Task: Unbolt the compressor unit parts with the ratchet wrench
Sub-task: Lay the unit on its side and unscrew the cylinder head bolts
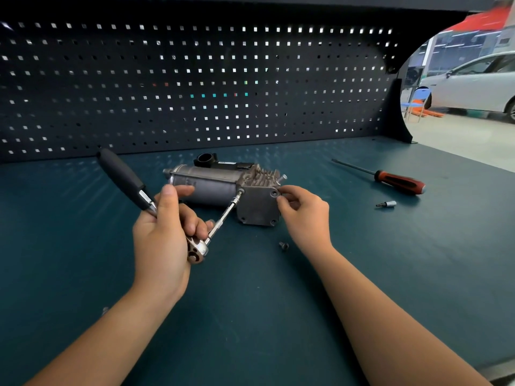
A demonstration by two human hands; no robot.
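Observation:
A grey metal compressor unit (211,185) lies on its side on the green bench, its square end cover (257,206) facing me. My left hand (164,232) is closed around the head of the ratchet wrench (198,249). The wrench's black handle (122,176) points up and to the left. Its extension bar (225,214) reaches the bolt at the cover's upper left corner. At the cover's upper right corner, the fingertips of my right hand (303,213) pinch the edge of the compressor unit. One loose bolt (283,245) lies on the bench in front of the unit.
A red-and-black screwdriver (395,181) and a small socket bit (387,204) lie on the bench to the right. A dark pegboard (195,84) closes off the back. The bench's right edge (479,160) opens onto a workshop floor with a white car.

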